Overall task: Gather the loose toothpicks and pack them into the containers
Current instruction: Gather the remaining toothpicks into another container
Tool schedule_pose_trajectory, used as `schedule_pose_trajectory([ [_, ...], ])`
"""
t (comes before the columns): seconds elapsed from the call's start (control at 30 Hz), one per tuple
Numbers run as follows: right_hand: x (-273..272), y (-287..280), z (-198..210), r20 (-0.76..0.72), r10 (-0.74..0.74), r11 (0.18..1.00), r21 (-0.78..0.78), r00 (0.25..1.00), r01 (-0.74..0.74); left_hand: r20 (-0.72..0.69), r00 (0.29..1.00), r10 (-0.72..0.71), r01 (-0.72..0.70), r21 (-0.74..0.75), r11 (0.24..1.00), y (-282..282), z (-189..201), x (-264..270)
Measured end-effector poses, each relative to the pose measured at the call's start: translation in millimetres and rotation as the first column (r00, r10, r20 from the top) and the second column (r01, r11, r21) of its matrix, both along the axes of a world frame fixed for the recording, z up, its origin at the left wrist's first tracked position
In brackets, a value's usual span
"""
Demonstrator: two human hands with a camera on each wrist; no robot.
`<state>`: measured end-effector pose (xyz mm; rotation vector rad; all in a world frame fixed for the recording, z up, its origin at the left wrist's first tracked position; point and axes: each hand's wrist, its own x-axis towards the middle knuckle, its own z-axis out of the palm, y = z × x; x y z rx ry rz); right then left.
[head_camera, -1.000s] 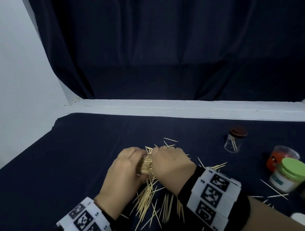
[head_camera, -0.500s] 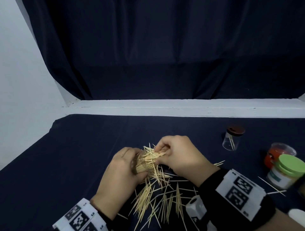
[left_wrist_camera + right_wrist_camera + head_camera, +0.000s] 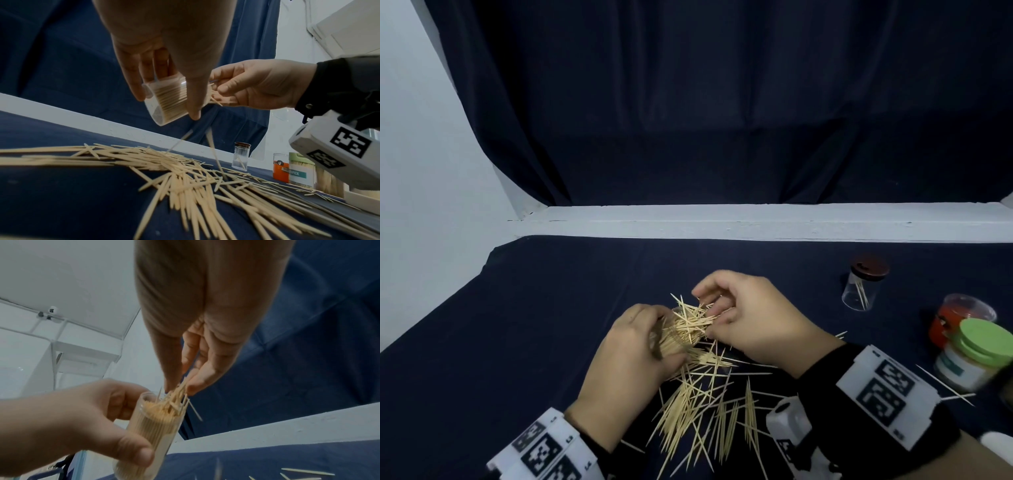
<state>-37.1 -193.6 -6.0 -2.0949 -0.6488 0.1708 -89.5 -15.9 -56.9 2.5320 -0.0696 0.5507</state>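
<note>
Pale tan toothpicks (image 3: pixel 698 407) lie on the navy-clothed worktop (image 3: pixel 517 325). At the right edge stand a brown-lidded clear jar (image 3: pixel 863 286), an orange tub (image 3: pixel 955 323) and a green-lidded container (image 3: pixel 976 353). Black-and-white checkered wristbands (image 3: pixel 887 390) sit lower in frame.

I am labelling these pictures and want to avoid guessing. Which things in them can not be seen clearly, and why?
- Clear container held by the left hand: head view, mostly hidden by the fingers and the toothpicks.
- Label on the green-lidded jar: left wrist view, cut off by the wrist device; only part of the text reads.
- Orange container: head view, contents too small; partly behind the green lid.
- Falling toothpicks: left wrist view, motion-blurred.
- Right hand: right wrist view, its grip hidden by its own fingers.
</note>
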Motion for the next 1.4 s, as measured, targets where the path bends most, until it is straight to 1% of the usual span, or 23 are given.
schedule_pose_trajectory([
  [0.03, 0.8, -0.5, -0.9, 0.001, -0.011, 1.0, 0.021, 1.0, 0.011, 0.001, 1.0, 0.0, 0.0, 0.005, 1.0, 0.1, -0.2, 0.2],
  [0.13, 3.0, 3.4, -8.2, 0.075, -0.069, 0.998, 0.004, 0.995, 0.069, -0.001, 1.0, -0.013, 0.013, -0.002, 1.0, -1.4, 0.6, 0.1],
  [0.2, 2.4, 7.4, -14.1, 0.114, -0.066, 0.998, 0.016, 0.991, 0.064, -0.004, 1.0, -0.027, 0.027, -0.015, 1.0, -2.7, 1.8, -1.1],
  [0.27, 2.2, 8.8, -17.9, 0.12, -0.047, 0.998, 0.057, 0.992, 0.04, 0.005, 0.999, -0.034, 0.034, -0.014, 0.999, -2.4, 2.3, -2.0],
  [0.33, 3.9, 8.2, -18.5, 0.094, -0.049, 0.994, 0.101, 0.994, 0.04, 0.025, 0.999, -0.033, 0.033, -0.011, 0.999, -0.7, 2.0, -1.6],
  [0.43, 9.3, 5.9, -17.7, 0.066, -0.135, 0.971, 0.209, 0.989, 0.119, 0.033, 0.999, -0.024, 0.025, -0.012, 1.0, -0.1, 1.3, -0.9],
  [0.47, 10.0, 6.0, -17.2, 0.038, -0.143, 0.966, 0.222, 0.989, 0.131, 0.033, 0.999, -0.029, 0.029, -0.008, 1.0, -0.2, 1.0, -0.8],
  [0.57, 10.3, 11.0, -18.9, -0.026, -0.08, 0.985, 0.153, 0.996, 0.084, 0.014, 0.998, -0.056, 0.056, 0.002, 0.998, -3.2, 1.4, -2.5],
  [0.7, 11.9, 19.1, -19.3, -0.024, -0.088, 0.981, 0.174, 0.996, 0.09, -0.019, 0.996, -0.082, 0.081, -0.007, 0.997, -7.1, 1.1, -3.5],
  [0.77, 12.9, 18.0, -16.2, -0.016, -0.109, 0.965, 0.238, 0.994, 0.11, -0.02, 0.997, -0.077, 0.077, -0.021, 0.997, -6.3, 0.3, -2.8],
  [0.9, 13.5, 12.6, -6.6, -0.029, -0.14, 0.907, 0.398, 0.99, 0.14, -0.016, 0.997, -0.075, 0.074, -0.036, 0.997, -2.3, -1.5, -1.0],
  [1.0, 13.0, 9.2, -5.7, -0.062, -0.145, 0.871, 0.465, 0.987, 0.157, -0.006, 0.998, -0.066, 0.066, -0.061, 0.996, -1.6, -2.3, -0.4],
  [1.07, 12.1, 8.6, -10.6, -0.095, -0.125, 0.862, 0.483, 0.988, 0.156, 0.01, 0.998, -0.069, 0.069, -0.075, 0.995, -2.7, -2.0, -0.7],
  [1.17, 7.5, 9.5, -22.6, -0.043, -0.114, 0.882, 0.455, 0.993, 0.121, 0.036, 0.996, -0.076, 0.079, -0.104, 0.991, -4.2, -0.9, -2.0],
  [1.3, -1.1, 9.1, -29.9, 0.088, -0.034, 0.892, 0.452, 0.996, -0.01, 0.041, 0.996, -0.079, 0.083, -0.106, 0.991, -3.5, -0.7, -1.7],
  [1.4, 1.2, 6.3, -27.9, 0.12, -0.077, 0.876, 0.483, 0.99, 0.01, 0.053, 0.997, -0.06, 0.064, -0.084, 0.994, -2.5, -0.9, -1.1],
])
